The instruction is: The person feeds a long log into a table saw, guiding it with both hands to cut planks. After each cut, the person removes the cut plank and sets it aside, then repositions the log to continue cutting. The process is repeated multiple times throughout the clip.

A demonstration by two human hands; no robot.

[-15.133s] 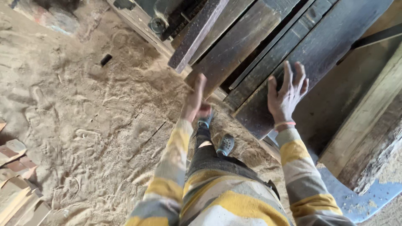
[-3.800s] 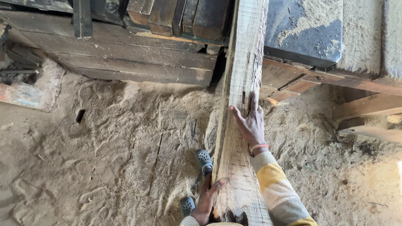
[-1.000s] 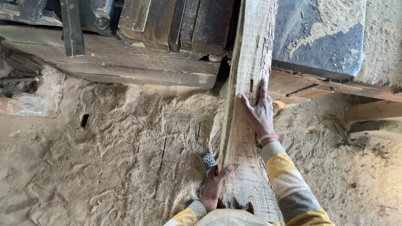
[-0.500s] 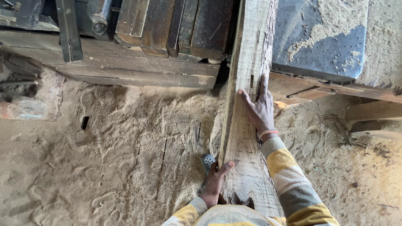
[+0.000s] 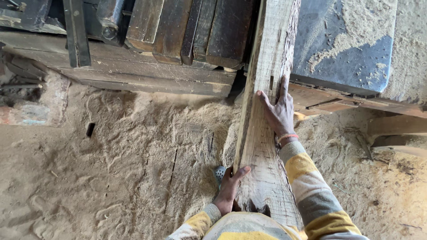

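Observation:
A long rough pale wooden plank (image 5: 266, 111) runs away from me, from my waist up onto the saw bench. My right hand (image 5: 279, 113) lies flat on the plank's top face, fingers spread, an orange band at the wrist. My left hand (image 5: 230, 186) grips the plank's left edge near its close end, thumb on top. Both sleeves are striped yellow and grey.
Dark stacked timbers (image 5: 187, 31) and a metal frame (image 5: 75, 31) lie at the top left. A grey metal table top (image 5: 347, 49) dusted with sawdust sits right of the plank. Sawdust (image 5: 120, 169) covers the floor. A grey shoe (image 5: 219, 172) shows beside my left hand.
The plank and both hands have shifted only slightly; my right hand stays flat on top and my left stays on the edge.

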